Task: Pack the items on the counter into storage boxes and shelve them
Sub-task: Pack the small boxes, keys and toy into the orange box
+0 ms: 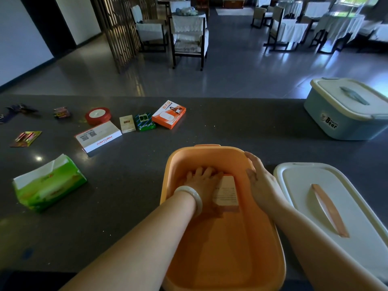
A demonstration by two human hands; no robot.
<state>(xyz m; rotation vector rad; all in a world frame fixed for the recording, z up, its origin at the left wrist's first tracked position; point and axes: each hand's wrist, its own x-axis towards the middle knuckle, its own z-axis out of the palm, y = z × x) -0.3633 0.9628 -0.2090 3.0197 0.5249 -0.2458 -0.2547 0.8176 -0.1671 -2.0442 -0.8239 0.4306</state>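
Left hand: the left hand (202, 180) reaches down inside the orange storage box (222, 238), fingers spread flat, resting beside and partly on a small orange-edged carton (226, 193); whether it grips the carton is hard to tell.
Right hand: the right hand (259, 179) lies open against the box's right rim, steadying it.
Writing: "WiFi 6" on the orange-and-white box (169, 114); "IMTURM" on the white box (98, 136); "Bear" on the lidded blue storage box (348, 110).
Around: a cream lid (336, 208) (orange handle) lies just right of the orange box; a green tissue pack (49, 183), red tape roll (97, 115) and green carton (144, 121) wait on the counter (241, 127).
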